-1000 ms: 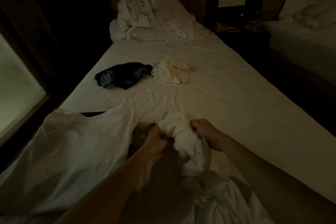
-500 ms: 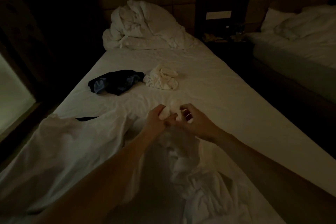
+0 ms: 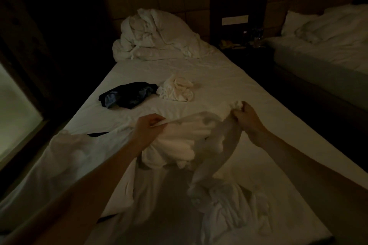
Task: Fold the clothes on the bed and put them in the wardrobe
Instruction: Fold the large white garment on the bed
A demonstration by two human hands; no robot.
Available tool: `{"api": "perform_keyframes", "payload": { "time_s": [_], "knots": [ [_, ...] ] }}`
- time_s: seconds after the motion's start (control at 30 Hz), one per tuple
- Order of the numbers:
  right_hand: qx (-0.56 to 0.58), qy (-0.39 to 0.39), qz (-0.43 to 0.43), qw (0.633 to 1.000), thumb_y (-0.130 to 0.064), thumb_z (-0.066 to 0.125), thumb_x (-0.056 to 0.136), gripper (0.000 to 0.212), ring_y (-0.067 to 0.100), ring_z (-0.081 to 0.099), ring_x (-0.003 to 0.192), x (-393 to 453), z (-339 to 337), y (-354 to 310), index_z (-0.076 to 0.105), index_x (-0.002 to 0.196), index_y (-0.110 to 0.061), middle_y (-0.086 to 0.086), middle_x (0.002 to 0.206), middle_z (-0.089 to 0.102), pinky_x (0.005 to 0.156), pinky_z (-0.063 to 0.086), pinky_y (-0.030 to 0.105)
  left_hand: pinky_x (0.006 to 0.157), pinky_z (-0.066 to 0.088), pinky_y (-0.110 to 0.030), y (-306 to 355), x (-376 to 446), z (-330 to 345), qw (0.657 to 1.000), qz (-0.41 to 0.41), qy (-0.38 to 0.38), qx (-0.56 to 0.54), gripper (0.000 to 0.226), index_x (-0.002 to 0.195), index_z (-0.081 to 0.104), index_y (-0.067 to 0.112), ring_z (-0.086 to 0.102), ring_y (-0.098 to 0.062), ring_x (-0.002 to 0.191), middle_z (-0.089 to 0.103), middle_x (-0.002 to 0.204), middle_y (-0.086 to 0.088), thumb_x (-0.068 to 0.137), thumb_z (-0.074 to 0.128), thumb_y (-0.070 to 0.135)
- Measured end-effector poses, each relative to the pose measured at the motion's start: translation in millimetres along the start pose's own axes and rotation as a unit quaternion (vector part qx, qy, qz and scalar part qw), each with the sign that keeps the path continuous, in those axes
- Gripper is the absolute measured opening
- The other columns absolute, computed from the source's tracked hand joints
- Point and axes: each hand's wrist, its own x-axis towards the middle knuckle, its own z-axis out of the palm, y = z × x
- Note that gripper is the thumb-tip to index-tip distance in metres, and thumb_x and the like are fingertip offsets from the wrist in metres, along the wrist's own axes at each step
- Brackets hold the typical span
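Observation:
The room is dim. A white garment (image 3: 185, 141) hangs bunched above the near half of the bed (image 3: 249, 89), stretched between both hands. My left hand (image 3: 146, 128) pinches its top edge at the left. My right hand (image 3: 246, 114) grips a wad of the same cloth at the right. Its lower part trails crumpled onto the sheet. Another white garment (image 3: 65, 157) lies spread at the near left. Farther up the bed lie a dark blue garment (image 3: 127, 94) and a small crumpled cream garment (image 3: 177, 88).
A heaped white duvet (image 3: 157, 36) fills the head of the bed. A dark nightstand (image 3: 243, 45) stands to the right, with a second bed (image 3: 322, 55) beyond it. A lit window (image 3: 16, 109) is at the left. No wardrobe is in view.
My hands, close together on the bunched white garment before, have lifted and pulled apart. The left went left and the right went right, so the cloth is stretched between them.

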Motion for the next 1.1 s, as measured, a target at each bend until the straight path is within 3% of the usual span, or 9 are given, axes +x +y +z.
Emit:
{"api": "perform_keyframes", "payload": {
  "time_s": [0.13, 0.23, 0.3, 0.43, 0.57, 0.7, 0.83, 0.97, 1.1],
  "knots": [
    [-0.076, 0.006, -0.060, 0.995, -0.032, 0.069, 0.087, 0.027, 0.015, 0.056, 0.083, -2, 0, -11, 0.052, 0.105, -0.020, -0.002, 0.095, 0.058, 0.070, 0.048, 0.032, 0.067, 0.045, -0.008, 12, 0, -2, 0.999, 0.014, -0.025, -0.017, 0.013, 0.087, 0.071, 0.020, 0.062, 0.003, 0.074, 0.068, 0.083, 0.012, 0.077, 0.080, 0.021],
    [-0.145, 0.021, -0.143, 0.979, -0.016, 0.055, 0.095, 0.035, 0.012, 0.052, 0.098, -3, -12, -19, 0.052, 0.128, -0.028, -0.004, 0.116, 0.057, 0.077, 0.044, 0.021, 0.086, 0.044, -0.021, 7, -4, -18, 0.968, 0.095, -0.150, 0.178, 0.056, 0.121, 0.058, 0.030, 0.053, 0.002, 0.104, 0.056, 0.118, 0.019, 0.072, 0.083, 0.038],
    [-0.233, -0.015, -0.192, 0.953, 0.000, 0.045, 0.094, 0.039, 0.020, 0.053, 0.105, -1, -20, -25, 0.060, 0.124, -0.019, 0.004, 0.118, 0.058, 0.086, 0.042, 0.025, 0.096, 0.038, -0.027, 6, -5, -26, 0.937, 0.131, -0.202, 0.252, 0.068, 0.135, 0.046, 0.027, 0.043, -0.003, 0.117, 0.044, 0.129, 0.016, 0.077, 0.080, 0.035],
    [-0.301, -0.060, -0.181, 0.934, 0.005, 0.045, 0.086, 0.012, 0.036, 0.057, 0.088, -3, -21, -38, 0.056, 0.086, 0.000, 0.015, 0.088, 0.058, 0.071, 0.039, 0.033, 0.074, 0.049, -0.029, 18, -1, -38, 0.972, 0.120, -0.115, 0.168, 0.038, 0.106, 0.050, 0.026, 0.061, -0.012, 0.088, 0.061, 0.100, 0.007, 0.081, 0.076, 0.019],
    [-0.230, -0.074, -0.152, 0.958, -0.006, 0.047, 0.095, 0.005, 0.025, 0.052, 0.079, -19, -18, -58, 0.048, 0.099, -0.004, 0.010, 0.088, 0.055, 0.061, 0.038, 0.028, 0.062, 0.041, -0.025, 30, 1, -56, 0.979, 0.111, -0.052, 0.165, 0.017, 0.083, 0.057, 0.027, 0.056, 0.001, 0.069, 0.058, 0.076, 0.014, 0.084, 0.073, 0.022],
    [-0.249, -0.092, -0.149, 0.953, -0.022, 0.058, 0.094, 0.018, 0.022, 0.056, 0.095, -38, -36, -88, 0.055, 0.110, -0.014, 0.006, 0.108, 0.058, 0.066, 0.042, 0.028, 0.063, 0.045, -0.024, 45, -7, -80, 0.979, 0.100, -0.022, 0.178, 0.019, 0.080, 0.060, 0.027, 0.057, -0.001, 0.069, 0.061, 0.076, 0.009, 0.078, 0.079, 0.027],
    [-0.230, -0.065, -0.204, 0.949, -0.024, 0.060, 0.095, 0.030, 0.031, 0.053, 0.115, -70, -61, -125, 0.061, 0.119, -0.005, 0.014, 0.123, 0.058, 0.098, 0.041, 0.040, 0.063, 0.042, -0.023, 72, -26, -100, 0.984, 0.109, 0.017, 0.136, 0.012, 0.080, 0.066, 0.014, 0.058, -0.008, 0.067, 0.063, 0.073, -0.004, 0.081, 0.077, 0.019],
    [-0.200, -0.052, -0.248, 0.946, -0.036, 0.058, 0.095, 0.011, 0.015, 0.062, 0.093, -97, -89, -161, 0.065, 0.093, -0.028, -0.003, 0.097, 0.066, 0.083, 0.049, 0.035, 0.060, 0.045, -0.032, 108, -43, -120, 0.993, 0.072, 0.077, 0.060, 0.032, 0.082, 0.064, -0.004, 0.056, -0.023, 0.063, 0.061, 0.074, -0.027, 0.085, 0.073, 0.026],
    [-0.197, -0.032, -0.285, 0.938, -0.046, 0.056, 0.094, 0.025, 0.004, 0.058, 0.085, -131, -112, -193, 0.064, 0.092, -0.022, -0.007, 0.092, 0.062, 0.072, 0.045, 0.022, 0.055, 0.036, -0.029, 150, -61, -137, 0.987, 0.077, 0.129, 0.053, 0.043, 0.076, 0.054, -0.008, 0.046, -0.013, 0.056, 0.048, 0.062, -0.010, 0.092, 0.062, 0.031]
  ]
}}
